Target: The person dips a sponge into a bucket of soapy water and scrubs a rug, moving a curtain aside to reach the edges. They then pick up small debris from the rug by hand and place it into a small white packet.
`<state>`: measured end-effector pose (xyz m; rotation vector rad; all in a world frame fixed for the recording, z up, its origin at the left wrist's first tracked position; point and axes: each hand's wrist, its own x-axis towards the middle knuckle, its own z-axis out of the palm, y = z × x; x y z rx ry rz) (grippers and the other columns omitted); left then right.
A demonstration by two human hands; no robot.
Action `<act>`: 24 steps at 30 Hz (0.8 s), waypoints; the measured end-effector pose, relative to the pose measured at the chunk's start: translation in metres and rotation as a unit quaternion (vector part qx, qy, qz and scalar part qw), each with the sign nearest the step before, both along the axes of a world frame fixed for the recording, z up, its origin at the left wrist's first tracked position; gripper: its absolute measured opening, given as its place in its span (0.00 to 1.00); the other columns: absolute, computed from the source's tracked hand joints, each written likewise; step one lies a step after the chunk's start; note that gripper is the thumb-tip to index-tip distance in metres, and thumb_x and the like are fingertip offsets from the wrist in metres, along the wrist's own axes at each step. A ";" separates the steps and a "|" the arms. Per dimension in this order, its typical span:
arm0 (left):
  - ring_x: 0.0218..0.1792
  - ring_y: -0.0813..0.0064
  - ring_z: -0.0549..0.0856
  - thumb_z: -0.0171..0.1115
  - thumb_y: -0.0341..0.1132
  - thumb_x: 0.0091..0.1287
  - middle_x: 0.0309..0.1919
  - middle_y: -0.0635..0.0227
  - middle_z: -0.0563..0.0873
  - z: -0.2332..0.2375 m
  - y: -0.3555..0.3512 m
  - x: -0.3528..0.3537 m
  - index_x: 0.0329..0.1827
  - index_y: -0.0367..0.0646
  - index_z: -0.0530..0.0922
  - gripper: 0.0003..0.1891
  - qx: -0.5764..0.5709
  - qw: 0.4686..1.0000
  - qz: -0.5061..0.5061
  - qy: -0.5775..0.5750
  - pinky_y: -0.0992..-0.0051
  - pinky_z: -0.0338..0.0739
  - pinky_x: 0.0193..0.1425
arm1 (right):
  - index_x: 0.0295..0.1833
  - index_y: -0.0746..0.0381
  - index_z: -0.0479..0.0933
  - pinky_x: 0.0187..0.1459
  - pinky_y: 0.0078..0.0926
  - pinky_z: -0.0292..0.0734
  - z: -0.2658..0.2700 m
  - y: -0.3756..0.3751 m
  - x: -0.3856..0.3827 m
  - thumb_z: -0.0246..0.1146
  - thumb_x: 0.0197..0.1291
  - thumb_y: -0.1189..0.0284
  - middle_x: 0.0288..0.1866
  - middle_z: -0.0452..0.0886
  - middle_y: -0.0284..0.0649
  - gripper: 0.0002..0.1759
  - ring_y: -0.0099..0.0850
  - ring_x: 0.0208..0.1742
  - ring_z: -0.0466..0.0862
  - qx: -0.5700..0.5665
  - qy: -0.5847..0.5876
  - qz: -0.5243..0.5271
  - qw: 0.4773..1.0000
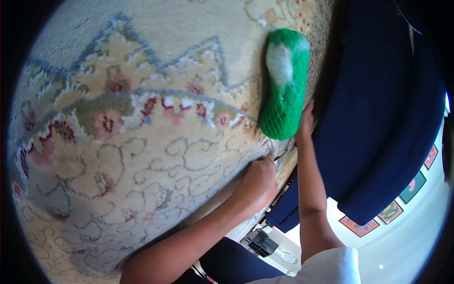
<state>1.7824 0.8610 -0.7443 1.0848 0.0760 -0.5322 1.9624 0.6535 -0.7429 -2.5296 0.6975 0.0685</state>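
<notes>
A long green bundle (pixel 287 90) in net-like wrapping, with a whitish patch near its upper end, lies on the patterned carpet (pixel 156 156). Below its lower end, my left hand (pixel 264 179) is closed near the carpet's edge. A small thin dark item shows beside its fingertips, but what the hand grips is too small to name. My right hand (pixel 306 120) is against the bundle's right side, with its fingers mostly hidden.
A dark blue sofa (pixel 373 109) runs along the right. Framed pictures (pixel 389 212) hang on the white wall at lower right. A black and white object (pixel 263 243) stands beyond the carpet's edge, near the bottom.
</notes>
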 end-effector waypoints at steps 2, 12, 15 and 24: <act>0.36 0.42 0.82 0.52 0.18 0.52 0.28 0.36 0.80 -0.002 0.003 0.003 0.37 0.27 0.70 0.09 -0.007 1.000 0.016 0.004 0.55 0.76 0.43 | 0.70 0.72 0.57 0.68 0.29 0.56 -0.013 0.000 0.050 0.44 0.69 0.47 0.71 0.62 0.50 0.40 0.41 0.70 0.64 0.142 -0.004 -0.167 0.976; 0.37 0.41 0.81 0.50 0.19 0.50 0.29 0.36 0.80 -0.005 0.000 0.008 0.38 0.26 0.70 0.11 -0.057 0.997 -0.008 0.048 0.53 0.74 0.45 | 0.69 0.72 0.59 0.68 0.29 0.57 -0.036 0.020 0.136 0.46 0.68 0.48 0.70 0.64 0.50 0.39 0.41 0.69 0.66 -0.003 -0.119 -0.022 0.993; 0.33 0.44 0.83 0.51 0.18 0.52 0.28 0.38 0.80 -0.002 0.005 0.010 0.36 0.26 0.71 0.08 -0.048 0.996 0.070 0.018 0.56 0.77 0.40 | 0.68 0.72 0.60 0.67 0.29 0.57 -0.025 0.042 0.145 0.46 0.68 0.48 0.70 0.64 0.50 0.39 0.41 0.68 0.66 -0.058 -0.136 0.034 0.988; 0.35 0.40 0.81 0.51 0.19 0.54 0.29 0.37 0.79 -0.004 0.012 0.010 0.36 0.25 0.71 0.08 -0.079 0.990 0.115 0.021 0.55 0.76 0.41 | 0.66 0.69 0.66 0.66 0.29 0.60 -0.020 0.057 0.181 0.50 0.69 0.56 0.68 0.68 0.48 0.31 0.39 0.67 0.68 -0.155 -0.127 0.221 0.954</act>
